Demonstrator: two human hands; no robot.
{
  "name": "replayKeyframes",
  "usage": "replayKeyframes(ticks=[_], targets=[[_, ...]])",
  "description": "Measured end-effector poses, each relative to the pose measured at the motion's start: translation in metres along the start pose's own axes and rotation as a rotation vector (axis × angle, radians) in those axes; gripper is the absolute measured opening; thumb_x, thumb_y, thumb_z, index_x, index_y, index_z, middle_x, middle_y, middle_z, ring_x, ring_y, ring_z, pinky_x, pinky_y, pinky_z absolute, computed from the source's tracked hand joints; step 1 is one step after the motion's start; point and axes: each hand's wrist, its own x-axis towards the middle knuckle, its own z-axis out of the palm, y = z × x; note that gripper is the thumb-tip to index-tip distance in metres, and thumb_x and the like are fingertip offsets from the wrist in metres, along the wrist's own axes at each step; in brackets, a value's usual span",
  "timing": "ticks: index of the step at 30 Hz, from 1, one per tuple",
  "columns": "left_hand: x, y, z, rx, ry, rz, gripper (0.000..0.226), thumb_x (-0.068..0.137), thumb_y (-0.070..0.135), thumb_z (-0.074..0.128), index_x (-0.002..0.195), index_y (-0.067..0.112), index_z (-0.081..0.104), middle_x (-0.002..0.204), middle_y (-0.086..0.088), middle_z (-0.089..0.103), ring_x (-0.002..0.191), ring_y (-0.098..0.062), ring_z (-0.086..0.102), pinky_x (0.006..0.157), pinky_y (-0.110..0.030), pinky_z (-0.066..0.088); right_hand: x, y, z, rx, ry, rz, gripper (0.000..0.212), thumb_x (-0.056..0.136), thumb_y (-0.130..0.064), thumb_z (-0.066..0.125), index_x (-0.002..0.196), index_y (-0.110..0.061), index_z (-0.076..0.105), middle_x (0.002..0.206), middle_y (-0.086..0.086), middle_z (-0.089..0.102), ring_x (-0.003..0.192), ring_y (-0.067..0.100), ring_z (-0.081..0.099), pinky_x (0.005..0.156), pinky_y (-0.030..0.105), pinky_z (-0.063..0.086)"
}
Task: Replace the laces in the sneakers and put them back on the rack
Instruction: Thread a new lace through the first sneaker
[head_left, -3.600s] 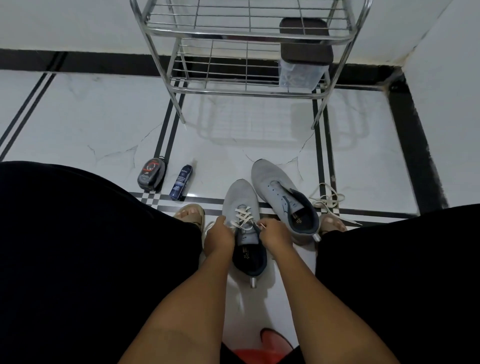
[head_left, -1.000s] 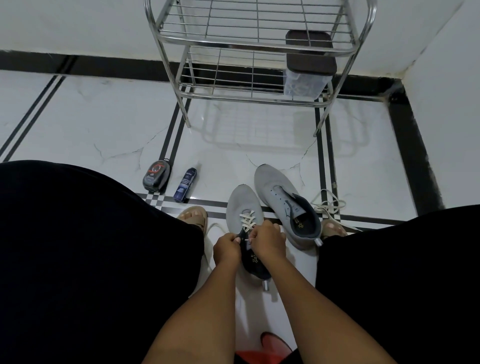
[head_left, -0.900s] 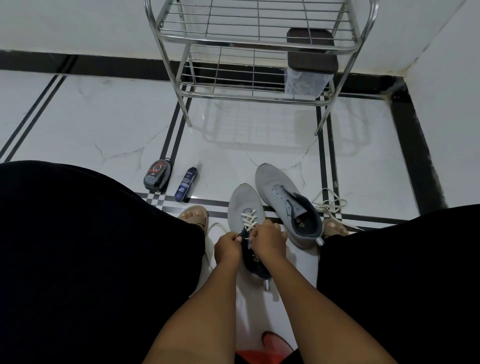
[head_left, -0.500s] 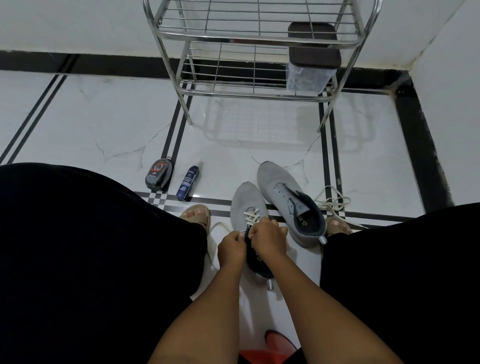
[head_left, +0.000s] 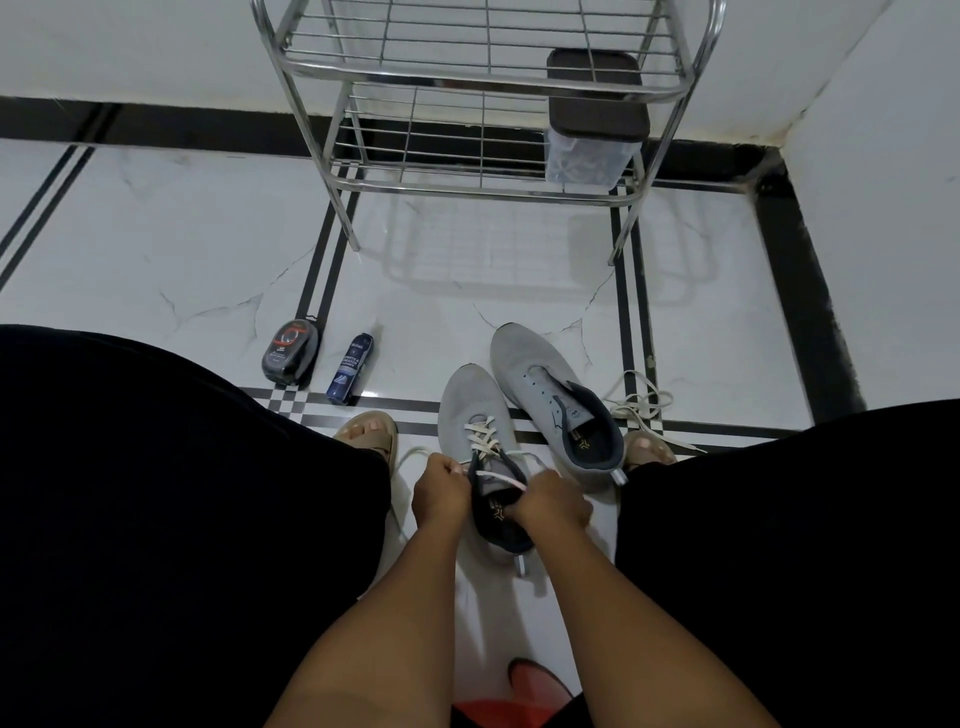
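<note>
Gripping the white lace (head_left: 485, 441) on both sides, left hand (head_left: 440, 493) and right hand (head_left: 551, 506) have fingers clenched round it over the grey sneaker (head_left: 470, 410).

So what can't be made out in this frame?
- Labels on the tin and bottle: too small, head view.
- Upper eyelets of the laced sneaker: behind the left hand and right hand.
- Rack top: cut by the upper edge.
- Container contents: blurred behind wire.
</note>
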Motion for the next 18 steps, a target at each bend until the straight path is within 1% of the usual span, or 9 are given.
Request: replayKeyframes(ticks=[2, 4, 7, 9, 11, 12, 14, 16, 18], targets=[[0.003, 0.002, -0.001, -0.028, 0.043, -0.040, 0.008, 0.094, 0.017, 0.044, 0.089, 0.016, 0.050, 0.091, -0.009, 0.059, 0.080, -0.027, 0.051, 0.068, -0.029, 0.036, 0.002, 0.013, 0.008, 0.059, -0.216, 0.128, 0.039, 0.084, -0.028, 0.061, 0.121, -0.017, 0.062, 0.124, 0.005, 0.062, 0.114, 0.024, 0.060, 0.087, 0.033, 0.048], [0.007, 0.003, -0.002, -0.142, 0.096, -0.065, 0.007, 0.089, 0.011, 0.049, 0.085, 0.016, 0.048, 0.095, -0.013, 0.064, 0.080, -0.030, 0.056, 0.069, -0.032, 0.043, 0.001, 0.014, 0.011, 0.162, -0.349, 0.176, 0.037, 0.081, -0.024, 0.058, 0.115, -0.012, 0.064, 0.119, 0.010, 0.064, 0.107, 0.028, 0.064, 0.086, 0.034, 0.053], [0.012, 0.016, -0.020, -0.447, 0.193, -0.122, 0.012, 0.087, 0.004, 0.048, 0.090, 0.015, 0.048, 0.097, -0.013, 0.068, 0.086, -0.031, 0.064, 0.080, -0.037, 0.054, 0.005, 0.009, 0.013, 0.235, -0.416, 0.190, 0.021, 0.079, -0.019, 0.057, 0.098, -0.011, 0.059, 0.111, 0.014, 0.067, 0.098, 0.030, 0.068, 0.085, 0.039, 0.056], [0.016, 0.038, -0.045, -0.690, 0.313, -0.145, 0.020, 0.089, 0.001, 0.045, 0.108, 0.009, 0.048, 0.103, -0.014, 0.065, 0.089, -0.030, 0.063, 0.082, -0.039, 0.054, 0.006, 0.009, 0.011, 0.269, -0.435, 0.183, 0.016, 0.081, -0.018, 0.057, 0.094, -0.009, 0.059, 0.103, 0.014, 0.069, 0.091, 0.030, 0.070, 0.083, 0.040, 0.057], [0.019, 0.062, -0.074, -0.840, 0.470, -0.120, 0.025, 0.092, 0.003, 0.037, 0.115, 0.005, 0.046, 0.108, -0.013, 0.059, 0.093, -0.030, 0.059, 0.083, -0.040, 0.051, 0.007, 0.010, 0.008, 0.287, -0.393, 0.147, 0.020, 0.083, -0.022, 0.060, 0.097, -0.009, 0.063, 0.103, 0.014, 0.069, 0.093, 0.030, 0.069, 0.082, 0.035, 0.056], [0.017, 0.074, -0.087, -0.843, 0.520, -0.099, 0.025, 0.094, 0.007, 0.033, 0.116, 0.005, 0.047, 0.108, -0.011, 0.057, 0.094, -0.029, 0.057, 0.083, -0.039, 0.048, 0.009, 0.010, 0.006, 0.298, -0.324, 0.103, 0.026, 0.084, -0.026, 0.062, 0.105, -0.010, 0.065, 0.107, 0.013, 0.068, 0.098, 0.030, 0.067, 0.079, 0.031, 0.054], [0.012, 0.087, -0.100, -0.684, 0.513, -0.039, 0.026, 0.096, 0.016, 0.030, 0.111, 0.008, 0.050, 0.111, -0.012, 0.060, 0.097, -0.031, 0.056, 0.081, -0.036, 0.045, 0.011, 0.005, 0.001, 0.348, -0.158, -0.034, 0.027, 0.088, -0.028, 0.063, 0.112, -0.016, 0.067, 0.112, 0.009, 0.067, 0.106, 0.029, 0.062, 0.076, 0.028, 0.046], [0.009, 0.085, -0.095, -0.361, 0.373, 0.037, 0.028, 0.095, 0.020, 0.034, 0.106, 0.008, 0.057, 0.112, -0.017, 0.063, 0.097, -0.033, 0.056, 0.079, -0.036, 0.043, 0.013, -0.004, -0.003, 0.397, -0.072, -0.163, 0.020, 0.088, -0.025, 0.063, 0.106, -0.019, 0.069, 0.108, 0.007, 0.069, 0.103, 0.028, 0.062, 0.076, 0.028, 0.045], [0.007, 0.069, -0.078, -0.048, 0.169, 0.073, 0.033, 0.096, 0.021, 0.038, 0.111, 0.003, 0.061, 0.117, -0.020, 0.062, 0.104, -0.035, 0.057, 0.084, -0.035, 0.044, 0.014, -0.009, -0.007, 0.372, -0.041, -0.252, 0.011, 0.088, -0.023, 0.063, 0.095, -0.019, 0.069, 0.100, 0.008, 0.069, 0.098, 0.028, 0.062, 0.071, 0.027, 0.043]])
